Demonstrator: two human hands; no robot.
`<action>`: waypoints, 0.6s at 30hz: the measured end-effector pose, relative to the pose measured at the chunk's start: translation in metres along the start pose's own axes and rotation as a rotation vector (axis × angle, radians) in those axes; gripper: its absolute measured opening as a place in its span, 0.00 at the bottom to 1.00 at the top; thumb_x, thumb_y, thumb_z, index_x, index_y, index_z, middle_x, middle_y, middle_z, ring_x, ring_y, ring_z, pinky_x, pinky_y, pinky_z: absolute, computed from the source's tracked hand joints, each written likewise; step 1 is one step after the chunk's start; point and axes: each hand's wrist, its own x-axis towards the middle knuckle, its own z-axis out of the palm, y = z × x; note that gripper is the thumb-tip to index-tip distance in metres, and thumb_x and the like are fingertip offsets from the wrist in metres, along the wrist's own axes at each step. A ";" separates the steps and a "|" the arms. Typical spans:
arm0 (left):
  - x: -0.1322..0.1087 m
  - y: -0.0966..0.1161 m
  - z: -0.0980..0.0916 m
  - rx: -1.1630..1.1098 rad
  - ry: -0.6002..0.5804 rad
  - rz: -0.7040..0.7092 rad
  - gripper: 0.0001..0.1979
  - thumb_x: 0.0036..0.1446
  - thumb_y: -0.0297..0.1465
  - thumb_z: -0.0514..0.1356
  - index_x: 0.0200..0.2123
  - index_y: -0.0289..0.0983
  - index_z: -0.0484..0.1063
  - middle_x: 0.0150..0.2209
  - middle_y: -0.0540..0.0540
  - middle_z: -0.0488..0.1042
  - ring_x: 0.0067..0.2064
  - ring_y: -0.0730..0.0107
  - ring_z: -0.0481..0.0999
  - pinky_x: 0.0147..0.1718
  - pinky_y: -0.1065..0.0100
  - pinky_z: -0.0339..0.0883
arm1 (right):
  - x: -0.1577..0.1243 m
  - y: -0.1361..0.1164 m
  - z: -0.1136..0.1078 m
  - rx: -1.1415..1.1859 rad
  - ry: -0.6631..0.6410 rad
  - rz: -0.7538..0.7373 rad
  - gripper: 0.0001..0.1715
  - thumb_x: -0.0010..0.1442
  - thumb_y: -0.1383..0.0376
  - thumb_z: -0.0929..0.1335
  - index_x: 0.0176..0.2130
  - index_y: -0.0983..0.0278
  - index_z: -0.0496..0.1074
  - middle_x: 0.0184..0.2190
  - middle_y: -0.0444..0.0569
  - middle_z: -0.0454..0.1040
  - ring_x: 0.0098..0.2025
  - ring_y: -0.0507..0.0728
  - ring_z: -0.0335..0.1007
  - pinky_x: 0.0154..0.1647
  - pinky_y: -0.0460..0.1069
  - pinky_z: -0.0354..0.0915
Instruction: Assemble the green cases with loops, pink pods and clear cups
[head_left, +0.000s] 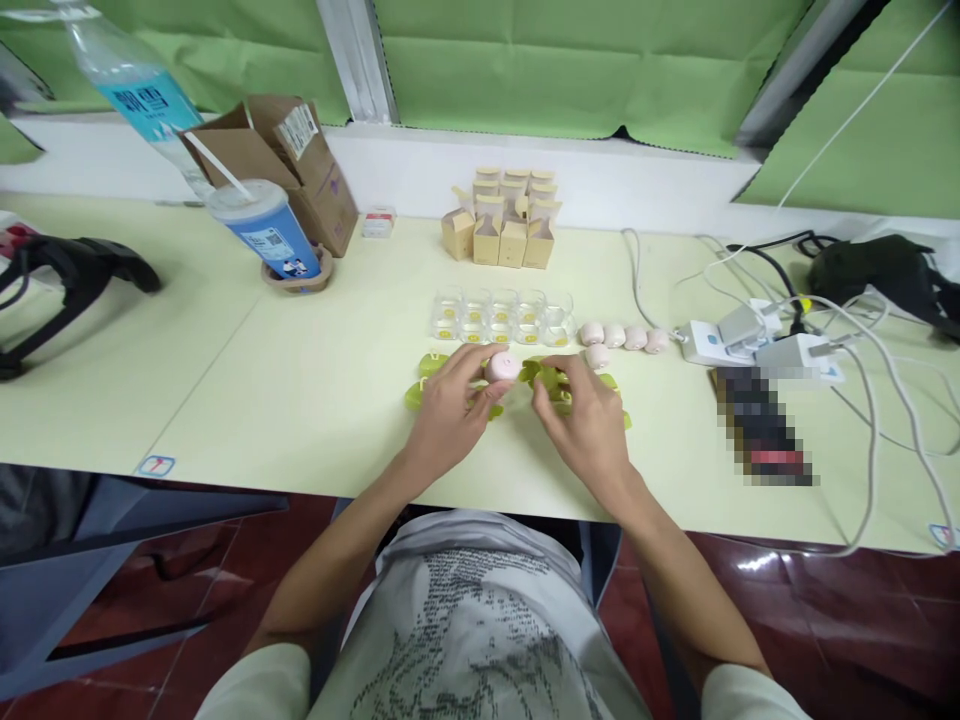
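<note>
My left hand (455,408) is closed on a small round pale-pink piece (502,367), held just above the table between thumb and fingers. To its right, my right hand (583,418) pinches a green leaf-shaped piece (536,374). More green leaf-like pieces (415,397) lie under and around both hands, partly hidden by them. Behind the hands stand two rows of small clear cups (501,318) with yellow marks inside. Several more pink round pieces (613,336) sit to the right of the cups, most of them in a row.
Small open cardboard boxes (501,232) stand grouped against the wall. At left are a blue drink cup (276,240), a carton (319,170) and a water bottle (142,100). A white power strip (709,343) with cables and a blurred dark object (761,425) lie at right.
</note>
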 end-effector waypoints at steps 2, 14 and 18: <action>0.003 0.001 -0.007 -0.005 0.074 0.014 0.19 0.72 0.42 0.69 0.60 0.40 0.81 0.57 0.41 0.82 0.53 0.65 0.85 0.41 0.71 0.86 | -0.001 0.002 0.008 -0.106 -0.087 -0.130 0.10 0.73 0.70 0.68 0.52 0.62 0.76 0.50 0.60 0.86 0.58 0.71 0.83 0.56 0.65 0.82; 0.000 0.019 0.013 -0.511 0.071 -0.417 0.29 0.42 0.44 0.86 0.39 0.37 0.79 0.38 0.44 0.88 0.42 0.60 0.90 0.44 0.63 0.87 | 0.005 -0.005 -0.019 0.084 0.045 -0.384 0.24 0.76 0.67 0.73 0.67 0.58 0.72 0.62 0.61 0.78 0.49 0.61 0.85 0.44 0.55 0.84; -0.001 0.022 0.017 -0.561 0.089 -0.388 0.26 0.52 0.47 0.82 0.42 0.38 0.76 0.47 0.41 0.89 0.44 0.62 0.91 0.46 0.62 0.87 | 0.011 0.006 -0.032 -0.023 0.089 -0.405 0.25 0.75 0.70 0.72 0.67 0.57 0.74 0.57 0.58 0.82 0.53 0.63 0.85 0.47 0.56 0.85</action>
